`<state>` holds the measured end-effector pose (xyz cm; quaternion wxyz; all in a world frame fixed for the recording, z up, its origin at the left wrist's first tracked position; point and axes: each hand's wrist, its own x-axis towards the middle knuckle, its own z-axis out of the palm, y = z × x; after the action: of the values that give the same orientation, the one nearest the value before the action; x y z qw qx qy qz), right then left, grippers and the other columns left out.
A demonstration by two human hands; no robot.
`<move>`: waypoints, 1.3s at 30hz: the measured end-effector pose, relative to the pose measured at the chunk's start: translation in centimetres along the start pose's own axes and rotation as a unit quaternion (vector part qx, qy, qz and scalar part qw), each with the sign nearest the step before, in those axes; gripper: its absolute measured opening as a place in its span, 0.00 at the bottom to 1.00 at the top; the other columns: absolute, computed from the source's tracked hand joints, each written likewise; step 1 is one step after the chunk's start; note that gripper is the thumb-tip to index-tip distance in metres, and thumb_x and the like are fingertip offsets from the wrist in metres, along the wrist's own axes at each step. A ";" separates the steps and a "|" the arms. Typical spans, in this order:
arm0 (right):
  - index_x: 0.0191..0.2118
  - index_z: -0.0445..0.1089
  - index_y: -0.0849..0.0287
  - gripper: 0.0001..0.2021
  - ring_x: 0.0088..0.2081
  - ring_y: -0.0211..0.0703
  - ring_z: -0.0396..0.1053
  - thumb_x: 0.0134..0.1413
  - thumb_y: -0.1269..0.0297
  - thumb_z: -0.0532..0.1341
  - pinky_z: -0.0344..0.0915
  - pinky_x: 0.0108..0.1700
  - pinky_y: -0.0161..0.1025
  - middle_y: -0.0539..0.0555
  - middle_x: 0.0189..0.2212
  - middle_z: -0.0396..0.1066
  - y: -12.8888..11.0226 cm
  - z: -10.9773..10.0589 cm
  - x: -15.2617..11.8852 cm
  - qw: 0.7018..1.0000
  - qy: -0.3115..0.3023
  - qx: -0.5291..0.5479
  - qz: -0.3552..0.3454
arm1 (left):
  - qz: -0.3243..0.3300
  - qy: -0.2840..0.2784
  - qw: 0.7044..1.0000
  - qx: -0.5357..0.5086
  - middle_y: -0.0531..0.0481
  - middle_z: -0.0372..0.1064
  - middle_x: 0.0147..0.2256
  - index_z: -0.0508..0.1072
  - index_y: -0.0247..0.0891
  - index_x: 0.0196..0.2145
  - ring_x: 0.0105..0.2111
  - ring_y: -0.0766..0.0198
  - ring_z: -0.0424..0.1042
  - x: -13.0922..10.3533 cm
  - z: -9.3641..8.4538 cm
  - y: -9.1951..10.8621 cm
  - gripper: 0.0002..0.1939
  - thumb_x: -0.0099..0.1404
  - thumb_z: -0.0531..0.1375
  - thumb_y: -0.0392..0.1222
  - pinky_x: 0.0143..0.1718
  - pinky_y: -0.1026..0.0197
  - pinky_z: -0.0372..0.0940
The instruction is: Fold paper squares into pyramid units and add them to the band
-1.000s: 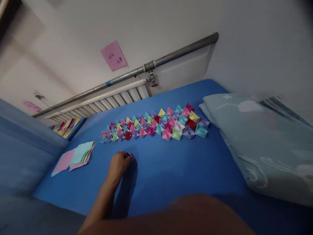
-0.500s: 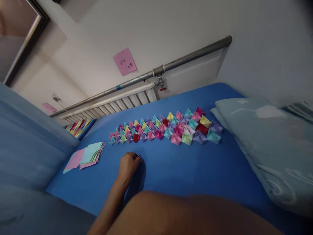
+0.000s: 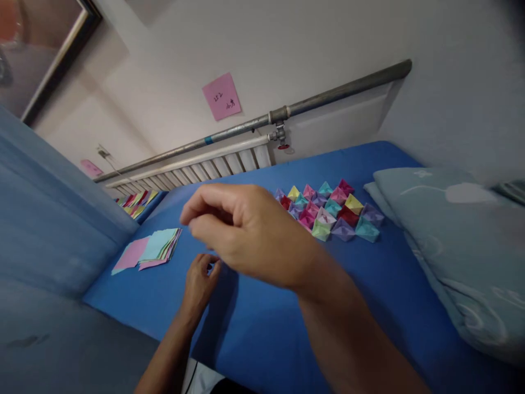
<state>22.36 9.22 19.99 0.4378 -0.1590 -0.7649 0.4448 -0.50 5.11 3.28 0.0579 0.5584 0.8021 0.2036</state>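
Note:
My right hand [image 3: 241, 230] is raised close to the camera, fingers curled and thumb against the index finger. What it holds, if anything, is hidden. Lower and behind it, my left hand [image 3: 200, 279] rests on the blue sheet [image 3: 266, 339], its fingers bent round a small dark bit that looks like folded paper, mostly covered. Rows of folded paper boats [image 3: 343, 229] in many colours stand on the sheet to the right. My right hand and forearm block the left part of these rows.
A stack of square coloured papers [image 3: 158, 246] lies on the left. A folded pale green quilt [image 3: 443, 219] sits at the right. Along the wall run a metal pipe [image 3: 238, 130] and a radiator [image 3: 221, 164], with a pink note [image 3: 222, 96] above. A blue curtain [image 3: 53, 219] hangs at the left.
My right hand has come up from the lower edge into the middle of the view, covering many boats. My left hand has shifted slightly left and down. The view has turned a little.

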 end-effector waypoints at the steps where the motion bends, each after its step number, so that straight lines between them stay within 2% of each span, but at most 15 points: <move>1: 0.31 0.72 0.58 0.10 0.28 0.31 0.66 0.57 0.74 0.54 0.59 0.31 0.27 0.43 0.24 0.68 0.7 0.1 0.7 0.998 -0.003 -0.053 0.020 | 0.003 0.002 1.000 -0.007 0.45 0.68 0.48 0.69 0.36 0.49 0.43 0.58 0.71 -0.3 0.0 -0.3 0.14 0.68 0.58 0.45 0.44 0.50 0.69; 4: 0.33 0.73 0.60 0.11 0.33 0.36 0.67 0.57 0.74 0.53 0.58 0.34 0.32 0.48 0.29 0.71 3.9 0.6 2.7 0.972 -0.040 -0.216 0.084 | 0.015 0.012 0.999 -0.031 0.49 0.71 0.37 0.73 0.36 0.38 0.36 0.62 0.71 -1.4 0.2 -0.8 0.08 0.66 0.57 0.41 0.41 0.56 0.68; 6: 0.38 0.73 0.59 0.12 0.39 0.40 0.68 0.59 0.72 0.52 0.60 0.39 0.35 0.52 0.37 0.73 6.7 1.3 3.6 0.935 -0.108 -0.313 0.129 | 0.020 0.023 0.998 -0.055 0.50 0.70 0.33 0.73 0.37 0.36 0.33 0.62 0.70 -2.0 0.7 -0.9 0.08 0.63 0.55 0.41 0.38 0.59 0.67; 9: 0.36 0.74 0.63 0.08 0.41 0.45 0.70 0.57 0.74 0.57 0.63 0.40 0.38 0.58 0.37 0.74 11.0 2.5 4.0 0.897 -0.177 -0.356 0.193 | 0.023 0.033 0.995 -0.090 0.49 0.70 0.33 0.72 0.37 0.38 0.32 0.61 0.70 -2.6 1.6 -0.8 0.12 0.61 0.55 0.45 0.36 0.59 0.66; 11: 0.38 0.73 0.64 0.05 0.40 0.45 0.71 0.59 0.69 0.60 0.67 0.42 0.41 0.58 0.38 0.73 13.4 3.3 3.7 0.874 -0.225 -0.365 0.229 | 0.020 0.034 0.993 -0.108 0.49 0.71 0.33 0.72 0.37 0.38 0.33 0.61 0.71 -2.7 2.3 -0.5 0.12 0.60 0.55 0.45 0.36 0.59 0.66; 13: 0.46 0.69 0.62 0.11 0.41 0.44 0.71 0.62 0.61 0.60 0.70 0.43 0.44 0.55 0.43 0.71 15.2 4.0 3.1 0.860 -0.258 -0.363 0.250 | 0.017 0.035 0.992 -0.119 0.48 0.71 0.33 0.72 0.37 0.37 0.33 0.60 0.71 -2.6 2.9 -0.2 0.11 0.58 0.56 0.44 0.36 0.59 0.66; 14: 0.48 0.68 0.61 0.12 0.42 0.44 0.71 0.63 0.60 0.60 0.70 0.43 0.45 0.55 0.45 0.70 15.9 4.3 2.7 0.858 -0.266 -0.360 0.253 | 0.016 0.036 0.992 -0.122 0.48 0.71 0.33 0.72 0.37 0.37 0.33 0.60 0.71 -2.4 3.1 -0.1 0.11 0.58 0.57 0.44 0.36 0.59 0.66; 17: 0.49 0.68 0.61 0.12 0.43 0.45 0.71 0.63 0.61 0.59 0.70 0.45 0.46 0.55 0.46 0.70 17.4 4.9 1.5 0.869 -0.267 -0.340 0.241 | 0.021 0.043 0.991 -0.128 0.47 0.70 0.34 0.72 0.36 0.39 0.34 0.58 0.71 -1.9 3.6 0.2 0.13 0.57 0.59 0.44 0.38 0.57 0.66; 21: 0.50 0.70 0.55 0.13 0.45 0.42 0.70 0.61 0.71 0.57 0.64 0.46 0.38 0.52 0.44 0.72 18.5 5.6 0.5 0.894 -0.236 -0.320 0.205 | 0.037 0.055 0.988 -0.138 0.47 0.69 0.35 0.71 0.36 0.39 0.36 0.56 0.70 -1.4 4.1 0.2 0.14 0.56 0.60 0.44 0.40 0.55 0.66; 25: 0.38 0.75 0.57 0.11 0.42 0.43 0.70 0.53 0.76 0.58 0.61 0.41 0.35 0.53 0.41 0.72 19.1 6.1 -0.4 0.909 -0.199 -0.310 0.194 | 0.050 0.068 0.984 -0.154 0.48 0.69 0.35 0.71 0.38 0.37 0.37 0.56 0.70 -1.1 4.3 -0.5 0.10 0.55 0.57 0.39 0.42 0.53 0.66; 28: 0.32 0.75 0.60 0.10 0.37 0.41 0.69 0.50 0.79 0.57 0.61 0.38 0.35 0.54 0.36 0.72 19.3 5.6 -1.8 0.924 -0.162 -0.287 0.192 | 0.047 0.084 0.981 -0.167 0.47 0.68 0.34 0.71 0.38 0.38 0.35 0.56 0.69 -0.9 4.1 -1.6 0.12 0.55 0.53 0.37 0.41 0.52 0.66; 33: 0.40 0.73 0.60 0.14 0.34 0.36 0.68 0.50 0.81 0.57 0.63 0.37 0.32 0.51 0.36 0.70 19.6 4.7 -3.5 0.955 -0.098 -0.218 0.177 | 0.051 0.082 0.975 -0.198 0.48 0.68 0.34 0.71 0.39 0.38 0.32 0.59 0.69 -1.0 3.3 -2.6 0.12 0.57 0.54 0.41 0.35 0.55 0.67; 36: 0.43 0.71 0.58 0.14 0.34 0.35 0.68 0.50 0.78 0.60 0.64 0.36 0.32 0.49 0.37 0.69 19.8 5.0 -3.6 0.966 -0.077 -0.185 0.161 | 0.070 0.068 0.970 -0.221 0.48 0.69 0.36 0.71 0.40 0.39 0.34 0.59 0.70 -1.0 3.3 -2.4 0.12 0.58 0.55 0.43 0.36 0.57 0.68; 39: 0.42 0.71 0.56 0.15 0.37 0.37 0.68 0.47 0.75 0.65 0.65 0.41 0.34 0.50 0.39 0.67 19.9 5.8 -3.5 0.972 -0.069 -0.174 0.141 | 0.077 0.065 0.966 -0.236 0.48 0.70 0.36 0.71 0.40 0.39 0.36 0.59 0.71 -0.9 3.6 -2.2 0.12 0.58 0.55 0.42 0.38 0.57 0.68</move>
<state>16.77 14.89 0.56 0.2824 -0.3075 -0.8290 0.3722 -0.95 4.55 -1.00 0.1198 0.5746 0.6876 0.4273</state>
